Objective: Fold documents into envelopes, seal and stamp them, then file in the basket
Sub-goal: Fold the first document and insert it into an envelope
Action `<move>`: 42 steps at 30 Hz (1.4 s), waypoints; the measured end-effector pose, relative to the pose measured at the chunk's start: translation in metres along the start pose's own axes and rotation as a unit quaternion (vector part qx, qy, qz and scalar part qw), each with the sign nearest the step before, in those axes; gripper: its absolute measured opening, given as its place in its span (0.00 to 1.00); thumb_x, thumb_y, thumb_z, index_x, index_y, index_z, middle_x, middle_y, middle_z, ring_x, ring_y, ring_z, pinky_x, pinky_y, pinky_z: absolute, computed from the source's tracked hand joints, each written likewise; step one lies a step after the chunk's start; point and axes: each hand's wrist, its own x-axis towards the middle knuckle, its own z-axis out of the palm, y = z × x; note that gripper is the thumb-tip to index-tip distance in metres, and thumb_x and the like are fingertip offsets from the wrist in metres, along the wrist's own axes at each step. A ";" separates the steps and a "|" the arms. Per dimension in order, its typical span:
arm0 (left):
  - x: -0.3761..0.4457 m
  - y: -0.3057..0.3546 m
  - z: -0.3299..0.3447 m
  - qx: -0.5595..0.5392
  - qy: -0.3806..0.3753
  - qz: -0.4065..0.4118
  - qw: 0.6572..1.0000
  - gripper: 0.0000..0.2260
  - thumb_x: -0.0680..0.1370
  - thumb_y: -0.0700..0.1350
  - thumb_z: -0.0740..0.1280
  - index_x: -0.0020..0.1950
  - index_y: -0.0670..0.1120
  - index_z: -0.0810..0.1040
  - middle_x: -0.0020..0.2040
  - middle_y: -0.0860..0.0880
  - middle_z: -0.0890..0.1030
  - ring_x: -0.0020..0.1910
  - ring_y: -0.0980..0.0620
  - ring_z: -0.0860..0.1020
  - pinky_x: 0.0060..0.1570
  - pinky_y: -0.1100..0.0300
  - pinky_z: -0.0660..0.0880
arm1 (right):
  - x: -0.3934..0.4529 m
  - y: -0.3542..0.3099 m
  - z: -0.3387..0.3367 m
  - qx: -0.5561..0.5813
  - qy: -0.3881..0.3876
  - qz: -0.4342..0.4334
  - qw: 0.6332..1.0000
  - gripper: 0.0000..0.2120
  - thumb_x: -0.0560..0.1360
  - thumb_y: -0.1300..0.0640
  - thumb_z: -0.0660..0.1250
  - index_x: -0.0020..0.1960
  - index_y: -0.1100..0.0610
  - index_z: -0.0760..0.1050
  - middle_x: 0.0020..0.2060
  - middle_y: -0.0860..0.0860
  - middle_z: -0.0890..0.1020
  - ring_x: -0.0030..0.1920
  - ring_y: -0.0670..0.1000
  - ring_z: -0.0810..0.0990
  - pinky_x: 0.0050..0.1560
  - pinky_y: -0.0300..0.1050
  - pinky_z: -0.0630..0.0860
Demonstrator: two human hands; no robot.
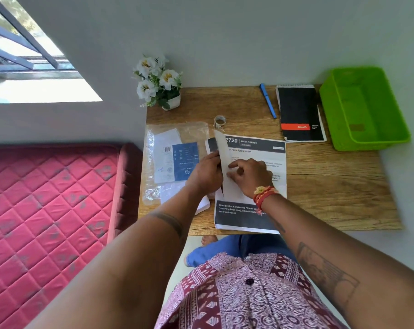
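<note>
Nearest the camera, a patterned shirt [248,293] and blue trousers [225,245] fill the bottom of the view, and two bare forearms reach forward over the front edge of a wooden desk [331,186]. On the desk's near-middle lies a printed sheet [255,148] with dark bands at its top and bottom, and its left side is lifted and turned over toward the right, showing a blank white back. Left hand [207,173] holds that raised edge, fingers curled against the paper, while right hand [251,175] (a red and yellow thread band at its wrist) rests on the turned part with fingers bent, pressing it down, the index finger stretched toward the fold. Just left of the hands sits a clear plastic packet [175,160] with white envelopes and a blue label inside; whether anything lies loose under the left wrist is hard to tell. Beyond the sheet stands a small roll of tape [219,121]. Farther back lie a blue pen [268,100] and a black notepad [299,113], side by side. At the far right corner a green basket [367,129] overhangs the desk's edge. A pot of white flowers [157,83] stands at the far left corner by the wall. Left of the desk lies a red quilted mattress [47,210].
</note>
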 end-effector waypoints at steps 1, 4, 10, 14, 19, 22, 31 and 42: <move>0.000 -0.001 0.000 -0.004 0.017 -0.017 1.000 0.15 0.81 0.38 0.62 0.66 0.43 0.82 0.67 0.43 0.80 0.64 0.42 0.78 0.58 0.62 0.69 | -0.001 0.002 0.001 -0.030 -0.005 -0.009 0.999 0.14 0.75 0.40 0.70 0.59 0.41 0.80 0.54 0.48 0.82 0.61 0.59 0.74 0.59 0.56 0.73; 0.000 -0.006 -0.003 -0.001 0.057 -0.061 0.997 0.13 0.84 0.43 0.60 0.65 0.45 0.79 0.63 0.43 0.81 0.60 0.41 0.80 0.57 0.55 0.77 | 0.000 0.006 0.006 -0.089 -0.002 -0.044 0.995 0.16 0.75 0.42 0.71 0.61 0.41 0.78 0.57 0.50 0.81 0.61 0.59 0.74 0.57 0.54 0.72; -0.003 -0.009 -0.005 -0.012 0.057 -0.070 0.996 0.26 0.86 0.48 0.60 0.82 0.57 0.53 0.70 0.43 0.77 0.63 0.40 0.79 0.60 0.38 0.78 | 0.014 0.008 0.000 -0.056 -0.031 -0.034 0.997 0.16 0.73 0.43 0.73 0.58 0.42 0.76 0.53 0.48 0.82 0.58 0.59 0.74 0.57 0.54 0.74; -0.005 -0.010 0.005 0.015 0.056 -0.097 0.994 0.30 0.84 0.42 0.58 0.85 0.52 0.52 0.76 0.41 0.70 0.68 0.40 0.73 0.67 0.40 0.73 | 0.029 0.007 -0.012 -0.018 -0.102 -0.011 0.995 0.15 0.71 0.43 0.75 0.54 0.43 0.75 0.52 0.49 0.82 0.59 0.60 0.74 0.62 0.56 0.73; -0.007 -0.015 0.021 0.166 -0.016 -0.083 0.983 0.26 0.85 0.49 0.59 0.83 0.47 0.56 0.83 0.41 0.49 0.80 0.36 0.55 0.76 0.38 0.64 | 0.043 0.007 -0.016 0.022 -0.091 0.007 0.996 0.09 0.77 0.43 0.69 0.46 0.47 0.75 0.45 0.47 0.82 0.55 0.59 0.79 0.60 0.57 0.76; -0.005 -0.015 0.029 0.199 -0.025 -0.093 0.975 0.31 0.85 0.53 0.60 0.84 0.49 0.51 0.83 0.44 0.32 0.83 0.36 0.44 0.78 0.42 0.60 | 0.049 0.007 -0.012 0.013 -0.079 0.027 0.996 0.13 0.79 0.41 0.65 0.43 0.50 0.72 0.41 0.49 0.82 0.49 0.59 0.80 0.56 0.56 0.77; 0.011 -0.011 0.022 0.272 -0.107 -0.094 0.952 0.38 0.84 0.56 0.63 0.85 0.53 0.43 0.84 0.44 0.38 0.82 0.36 0.45 0.77 0.38 0.58 | 0.084 -0.004 -0.019 -0.027 -0.109 0.083 0.990 0.27 0.82 0.39 0.57 0.64 0.60 0.78 0.58 0.61 0.82 0.58 0.62 0.81 0.54 0.51 0.75; 0.018 0.004 0.021 0.323 -0.122 -0.110 0.932 0.38 0.84 0.55 0.63 0.85 0.52 0.42 0.84 0.40 0.38 0.81 0.34 0.48 0.76 0.41 0.61 | 0.092 -0.006 -0.017 -0.126 -0.108 0.044 0.985 0.27 0.79 0.39 0.65 0.64 0.60 0.80 0.55 0.60 0.83 0.56 0.61 0.82 0.47 0.47 0.71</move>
